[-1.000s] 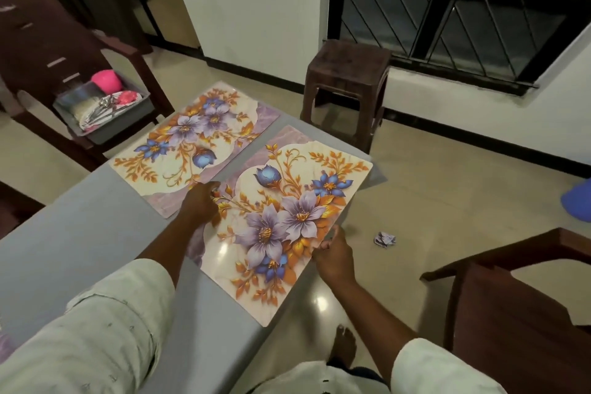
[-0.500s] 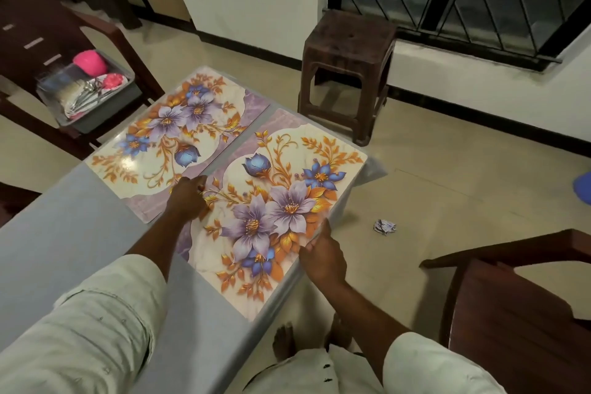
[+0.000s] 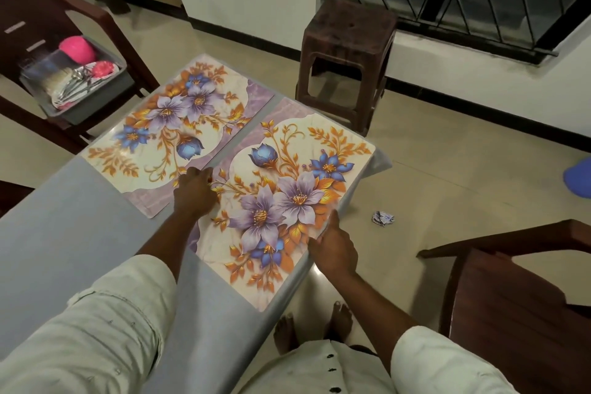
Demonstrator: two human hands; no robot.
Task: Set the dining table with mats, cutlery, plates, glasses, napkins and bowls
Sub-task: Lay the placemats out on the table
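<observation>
Both hands work the nearer floral placemat (image 3: 281, 201): the right hand (image 3: 334, 248) has its grip on the mat's right edge, thumb lying on the printed face and fingers curled under at the rim of the worktop (image 3: 64, 233), while the left hand (image 3: 195, 193) rests flat on the mat's left edge with fingers extended, grasping nothing. Pale shirt sleeves cover both forearms, and bare feet (image 3: 315, 325) show on the tiled floor just below the worktop's near corner. That mat lies flat on the grey worktop, its right side running along the worktop's edge and its far corner near the worktop's far corner. A second floral placemat (image 3: 172, 134), with the same purple and blue flowers and orange leaves, lies flat just beside it to the left, the two long edges parallel with a thin strip of grey between them. To the right stands a dark wooden chair (image 3: 511, 307), and a crumpled scrap of paper (image 3: 382, 218) lies on the floor between it and the worktop. Beyond the far corner stands a brown plastic stool (image 3: 348, 51). On another wooden chair at far left sits a grey tub (image 3: 96, 102) holding metal cutlery (image 3: 76, 81), a pink bowl (image 3: 76, 48) and other items too blurred to name.
</observation>
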